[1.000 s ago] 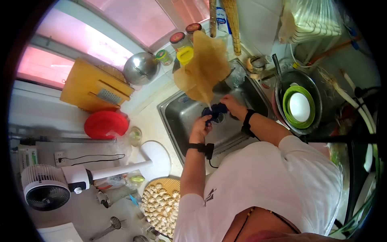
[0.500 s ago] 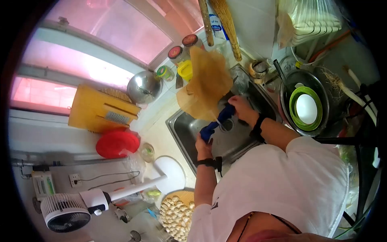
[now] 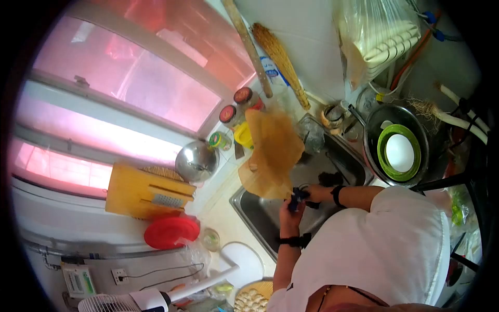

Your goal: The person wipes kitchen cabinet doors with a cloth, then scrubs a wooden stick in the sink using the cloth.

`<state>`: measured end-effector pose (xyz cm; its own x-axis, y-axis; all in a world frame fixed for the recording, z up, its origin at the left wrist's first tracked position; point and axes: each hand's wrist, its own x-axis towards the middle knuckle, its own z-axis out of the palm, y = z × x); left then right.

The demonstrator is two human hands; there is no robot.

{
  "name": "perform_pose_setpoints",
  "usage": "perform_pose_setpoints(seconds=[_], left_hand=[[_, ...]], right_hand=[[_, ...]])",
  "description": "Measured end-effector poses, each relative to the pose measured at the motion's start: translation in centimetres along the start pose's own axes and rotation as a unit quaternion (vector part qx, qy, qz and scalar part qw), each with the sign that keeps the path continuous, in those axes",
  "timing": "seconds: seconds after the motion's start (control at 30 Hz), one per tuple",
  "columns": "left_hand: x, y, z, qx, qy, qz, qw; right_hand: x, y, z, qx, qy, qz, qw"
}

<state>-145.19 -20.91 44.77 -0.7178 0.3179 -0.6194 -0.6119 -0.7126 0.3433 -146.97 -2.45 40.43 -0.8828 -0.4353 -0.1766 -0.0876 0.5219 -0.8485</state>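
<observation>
Over the metal sink [image 3: 260,216], my left hand [image 3: 289,214] is closed on a dark blue cloth [image 3: 298,198]. The fingers of my right hand [image 3: 315,193] are closed on the same cloth, close beside the left. The cloth looks bunched between both hands. A tan, translucent, fan-like shape [image 3: 273,151] hides part of the sink and the faucet area just beyond my hands. Dark material [image 3: 331,179] lies in the sink to the right of my hands.
Left of the sink are a red basin [image 3: 171,232], yellow cutting board [image 3: 138,190], steel bowl [image 3: 197,161] and jars [image 3: 244,95]. On the right, a large pan [image 3: 370,140] holds a green bowl [image 3: 384,156]. A white fan [image 3: 148,300] stands lower left.
My hands have come together, and the cloth stretched between them is now bunched. The camera view has shifted, so the surroundings sit lower and farther right in the picture.
</observation>
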Motion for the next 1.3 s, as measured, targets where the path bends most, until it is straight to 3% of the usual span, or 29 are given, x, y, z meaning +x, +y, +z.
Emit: perform_pose_setpoints(seconds=[0.07, 0.1, 0.17, 0.2, 0.27, 0.3, 0.37, 0.43, 0.53, 0.6, 0.67, 0.73, 0.77, 0.83, 0.93, 0.97, 1.03, 1.07, 1.13, 1.23, 1.3], left_hand=[[-0.1, -0.1, -0.5, 0.017, 0.017, 0.004, 1.000], [0.0, -0.1, -0.8, 0.029, 0.042, 0.010, 0.999], [-0.2, -0.4, -1.5, 0.039, 0.033, -0.015, 0.999], [-0.4, -0.6, -1.4, 0.046, 0.030, -0.038, 0.998], [-2.6, -1.1, 3.1, 0.075, 0.019, -0.047, 0.996], [-1.7, -1.2, 2.9, 0.077, 0.013, -0.048, 0.996], [1.1, -1.5, 0.4, 0.013, -0.062, -0.096, 0.993], [3.9, -2.3, -2.5, -0.013, -0.095, -0.095, 0.991], [4.7, -3.3, -3.3, -0.048, -0.021, -0.068, 0.996], [3.8, -3.7, -2.6, 0.038, 0.037, -0.035, 0.998], [6.4, -3.5, -6.1, 0.012, 0.015, -0.073, 0.997], [7.1, -3.6, -6.8, -0.014, -0.007, -0.109, 0.994], [6.5, -3.8, -4.9, 0.021, 0.027, -0.078, 0.996], [6.2, -4.0, -4.4, 0.050, 0.065, -0.046, 0.996], [6.6, -3.0, -6.1, 0.051, -0.141, -0.087, 0.985], [5.7, -3.0, -4.1, 0.052, -0.137, -0.090, 0.985], [2.8, -3.2, 1.8, 0.073, 0.106, -0.054, 0.990], [3.4, -3.0, 0.3, 0.074, 0.110, -0.056, 0.990], [4.8, -2.7, -3.0, -0.014, -0.027, -0.119, 0.992], [4.7, -3.1, -3.9, 0.034, 0.058, -0.105, 0.992], [4.1, -3.0, -4.0, 0.041, 0.048, -0.107, 0.992]], right_hand=[[1.3, 1.7, 0.2, 0.018, 0.036, 0.102, 0.994], [1.8, 2.3, -0.1, 0.015, 0.043, 0.102, 0.994], [1.6, 1.3, -1.5, 0.134, 0.061, 0.077, 0.986], [0.9, -0.5, -2.5, 0.129, 0.066, 0.077, 0.986], [-0.4, -4.0, -3.6, 0.126, 0.043, -0.064, 0.989], [-0.2, -4.2, -3.2, 0.122, 0.048, -0.063, 0.989], [-0.1, -4.1, -2.4, 0.140, -0.088, -0.079, 0.983], [-0.5, -3.6, -2.6, 0.085, -0.068, -0.074, 0.991], [-0.5, -3.0, -3.7, 0.030, -0.019, -0.011, 0.999], [-0.5, -3.5, -6.7, 0.020, 0.184, 0.073, 0.980], [0.9, -1.4, -7.8, 0.083, 0.420, -0.055, 0.902], [1.1, -3.3, -11.0, 0.128, 0.502, -0.062, 0.853], [1.7, -3.7, -12.2, 0.128, 0.500, -0.059, 0.854], [2.9, -4.7, -14.3, 0.298, 0.524, -0.104, 0.791], [3.8, -7.3, -16.7, 0.247, 0.548, -0.116, 0.791], [4.4, -7.5, -17.5, 0.249, 0.549, -0.112, 0.790], [5.7, -7.5, -18.7, 0.240, 0.536, -0.087, 0.805], [6.3, -8.0, -19.5, 0.242, 0.535, -0.083, 0.805], [7.4, -9.1, -21.4, 0.216, 0.529, -0.097, 0.815], [10.9, -9.5, -24.4, 0.127, 0.551, -0.112, 0.817], [13.6, -9.3, -26.1, 0.115, 0.550, -0.110, 0.820]])
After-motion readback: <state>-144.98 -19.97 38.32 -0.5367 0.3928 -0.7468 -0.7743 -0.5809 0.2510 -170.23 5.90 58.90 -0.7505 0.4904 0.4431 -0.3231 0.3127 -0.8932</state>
